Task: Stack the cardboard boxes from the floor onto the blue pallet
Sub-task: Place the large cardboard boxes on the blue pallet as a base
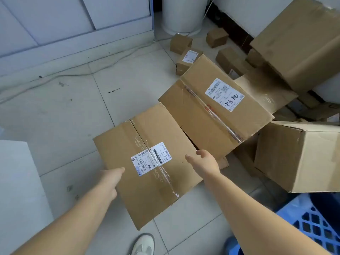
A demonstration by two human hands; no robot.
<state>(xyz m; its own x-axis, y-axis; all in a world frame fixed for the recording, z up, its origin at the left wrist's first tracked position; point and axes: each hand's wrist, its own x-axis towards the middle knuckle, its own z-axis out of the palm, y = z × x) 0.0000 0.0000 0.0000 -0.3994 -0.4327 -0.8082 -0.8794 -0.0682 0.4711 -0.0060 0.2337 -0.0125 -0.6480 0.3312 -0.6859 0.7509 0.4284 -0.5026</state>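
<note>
Neither hand grips anything: the left hand (110, 178) reaches with straight fingers to the near-left edge of the nearest cardboard box (147, 188), fingertips at or just touching it, and the right hand (204, 161) hangs spread and relaxed over the box's right edge, contact uncertain. That box lies flat on the tiled floor (73, 116) in the middle of the scene, taped shut along its centre seam with a shipping label (150, 159) across the tape; the blue pallet (312, 227) shows at the near right corner, so the carry looks like a short turn to the right. To lift well, I would set the hands on opposite side edges, slide the fingers under the bottom and raise it level, minding the second box (215, 109) just beyond on the far right, which lies tilted with its near edge close over the first; whether it leans on it I cannot tell, and if it does it could slip as the first comes away. Every carton is closed, so contents are hidden: the big box (298, 157) at the right, another large box (303, 39) far right, and small boxes (180, 43) near a white drum (184, 15) at the far wall
</note>
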